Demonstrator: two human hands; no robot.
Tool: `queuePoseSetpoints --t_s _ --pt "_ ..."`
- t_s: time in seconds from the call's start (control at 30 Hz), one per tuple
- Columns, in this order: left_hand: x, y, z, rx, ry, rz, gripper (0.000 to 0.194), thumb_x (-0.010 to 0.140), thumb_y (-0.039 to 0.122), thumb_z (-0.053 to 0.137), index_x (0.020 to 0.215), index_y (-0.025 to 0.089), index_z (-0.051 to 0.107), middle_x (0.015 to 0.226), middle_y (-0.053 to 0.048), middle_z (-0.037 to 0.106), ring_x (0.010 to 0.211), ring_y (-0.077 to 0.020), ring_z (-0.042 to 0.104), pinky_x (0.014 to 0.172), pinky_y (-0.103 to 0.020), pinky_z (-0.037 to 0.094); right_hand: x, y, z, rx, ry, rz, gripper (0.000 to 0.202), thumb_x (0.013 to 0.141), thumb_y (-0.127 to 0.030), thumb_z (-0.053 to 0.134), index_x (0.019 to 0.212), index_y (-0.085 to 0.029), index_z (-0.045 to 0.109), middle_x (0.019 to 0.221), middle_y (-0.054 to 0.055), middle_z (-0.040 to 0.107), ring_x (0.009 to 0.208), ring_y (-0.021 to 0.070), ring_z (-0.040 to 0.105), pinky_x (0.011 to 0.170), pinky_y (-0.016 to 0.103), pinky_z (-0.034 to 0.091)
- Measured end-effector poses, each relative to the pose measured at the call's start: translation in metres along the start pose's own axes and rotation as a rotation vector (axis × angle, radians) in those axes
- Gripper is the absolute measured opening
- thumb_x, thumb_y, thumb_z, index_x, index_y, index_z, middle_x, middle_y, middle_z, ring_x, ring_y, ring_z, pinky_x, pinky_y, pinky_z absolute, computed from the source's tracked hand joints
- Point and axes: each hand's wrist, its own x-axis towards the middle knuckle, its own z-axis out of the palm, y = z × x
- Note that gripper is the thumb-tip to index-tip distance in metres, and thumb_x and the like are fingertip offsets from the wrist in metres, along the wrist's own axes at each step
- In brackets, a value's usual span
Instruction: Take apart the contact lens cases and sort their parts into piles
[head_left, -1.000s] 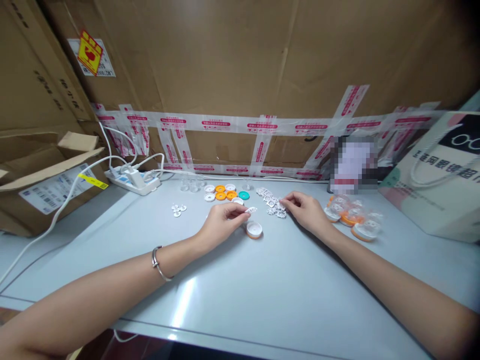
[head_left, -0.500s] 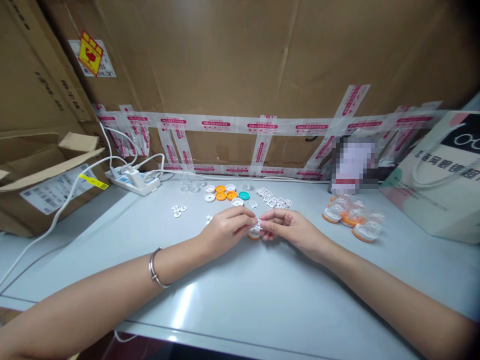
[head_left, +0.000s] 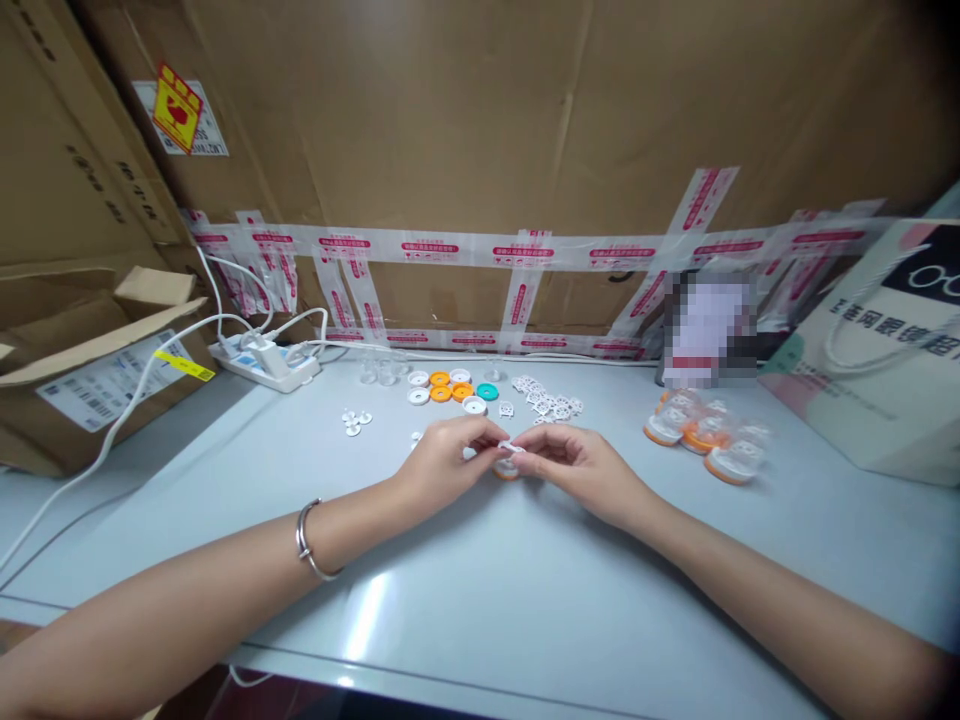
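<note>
Between the fingertips of both hands is a small white plastic piece (head_left: 511, 448). My left hand (head_left: 446, 458) pinches its left side, and my right hand (head_left: 574, 462) pinches the right side. Just under it, an orange-rimmed round base (head_left: 508, 470) is partly hidden by the fingers. Behind the hands lie several round rings, among them an orange one (head_left: 440, 394), a teal one (head_left: 487, 391) and a white one (head_left: 474, 405). A pile of flat white pieces (head_left: 555, 405) lies to their right, with a single one (head_left: 506, 410) apart from it.
Small white parts (head_left: 353, 424) and clear domes (head_left: 386, 373) stand at the left. Clear-topped orange-based units (head_left: 731, 460) sit at the right, near a blurred-out upright object (head_left: 705, 330) and a paper bag (head_left: 870, 370). A power strip (head_left: 277, 368) and an open carton (head_left: 97, 370) are far left.
The white piece has tilted flatter between my fingertips. My right hand's fingers have shifted slightly around it, and the camera view has moved a little.
</note>
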Motion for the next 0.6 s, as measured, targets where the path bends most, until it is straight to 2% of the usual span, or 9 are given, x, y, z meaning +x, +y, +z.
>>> queuePoseSetpoints --t_s 0.1,0.2,0.33,0.6 --pt "-0.003 0.005 0.001 0.094 -0.032 0.072 0.009 0.081 0.016 0.053 0.083 0.016 0.062 0.075 -0.002 0.066 0.067 -0.0108 0.06 0.062 -0.021 0.047 -0.003 -0.002 0.002 -0.143 0.017 -0.056 0.023 0.078 -0.038 0.056 0.078 -0.017 0.067 0.075 0.003 0.07 0.072 0.0153 0.064 0.067 0.025 0.049" --pt "-0.004 0.009 0.002 0.139 -0.002 0.084 0.009 0.082 0.016 0.052 0.081 0.016 0.06 0.072 -0.001 0.064 0.065 -0.0104 0.058 0.06 -0.021 0.046 -0.005 -0.006 0.004 -0.152 0.046 -0.059 0.025 0.08 -0.038 0.053 0.075 -0.018 0.067 0.073 0.003 0.07 0.07 0.0152 0.063 0.066 0.025 0.049" --pt "-0.003 0.01 0.003 0.175 0.039 0.112 0.007 0.081 0.014 0.052 0.08 0.016 0.059 0.071 -0.001 0.063 0.064 -0.0104 0.057 0.059 -0.021 0.046 -0.003 -0.013 0.006 -0.026 0.082 0.023 0.028 0.074 -0.044 0.059 0.069 -0.017 0.065 0.063 0.002 0.066 0.06 0.0146 0.062 0.059 0.026 0.049" --pt "-0.002 0.009 0.002 0.201 0.066 0.183 0.011 0.082 0.012 0.05 0.079 0.015 0.059 0.073 -0.002 0.065 0.066 -0.0113 0.059 0.062 -0.022 0.047 -0.004 -0.017 0.008 0.251 0.078 0.078 0.027 0.066 -0.042 0.068 0.063 -0.016 0.061 0.06 0.0 0.062 0.058 0.0119 0.06 0.061 0.026 0.05"
